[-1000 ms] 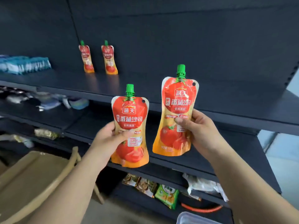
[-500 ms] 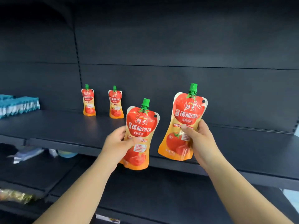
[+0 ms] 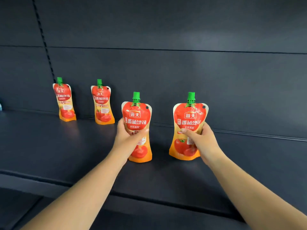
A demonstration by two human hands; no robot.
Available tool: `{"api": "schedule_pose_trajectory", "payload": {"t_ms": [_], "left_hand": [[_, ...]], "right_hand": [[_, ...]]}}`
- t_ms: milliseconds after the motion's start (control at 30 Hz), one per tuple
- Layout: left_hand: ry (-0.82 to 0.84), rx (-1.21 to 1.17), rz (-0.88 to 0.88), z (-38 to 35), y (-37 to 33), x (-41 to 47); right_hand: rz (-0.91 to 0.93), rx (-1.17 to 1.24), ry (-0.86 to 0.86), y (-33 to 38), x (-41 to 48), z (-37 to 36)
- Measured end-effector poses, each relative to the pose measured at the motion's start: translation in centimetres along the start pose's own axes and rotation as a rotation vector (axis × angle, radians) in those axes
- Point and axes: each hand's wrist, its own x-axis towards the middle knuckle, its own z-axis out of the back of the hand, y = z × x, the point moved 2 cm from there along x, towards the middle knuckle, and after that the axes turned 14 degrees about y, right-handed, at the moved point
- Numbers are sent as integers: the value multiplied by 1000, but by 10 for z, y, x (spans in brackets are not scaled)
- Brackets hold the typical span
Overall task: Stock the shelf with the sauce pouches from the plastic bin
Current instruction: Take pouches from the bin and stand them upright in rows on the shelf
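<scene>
In the head view, the left hand [image 3: 127, 138] is clamped round the waist of the third pouch [image 3: 136, 117] and the right hand [image 3: 202, 140] round the fourth pouch [image 3: 189, 117]. Both pouches are upright, labels outward, bases at the shelf [image 3: 49, 146]; whether they touch it I cannot tell. The mid-body grip probably keeps the soft packs from folding, and they look meant to extend the spaced row of first pouch [image 3: 65, 103] and second pouch [image 3: 103, 103] at the back panel [image 3: 166, 72].
</scene>
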Motion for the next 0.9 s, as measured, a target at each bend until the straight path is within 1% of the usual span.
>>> {"api": "schedule_pose_trajectory", "payload": {"t_ms": [200,367,467,633,733,900], "left_hand": [[-86,134,-50,8,18,56],[-150,158,-96,15,36,98],[-157,189,-131,17,46,119],[-132,192,-177,16,57,146],[-123,188,-174,12,61,153],[34,260,-73,2,72,155]], "right_hand": [[14,-75,-39,-19,50,-13],[44,-133,-108,-26,83,-25],[68,-141,-162,-34,99,-32],[86,-143,-216,-46,116,-30],[107,-162,-253,-47,121,-20],[88,-191,-242,-48,120,7]]}}
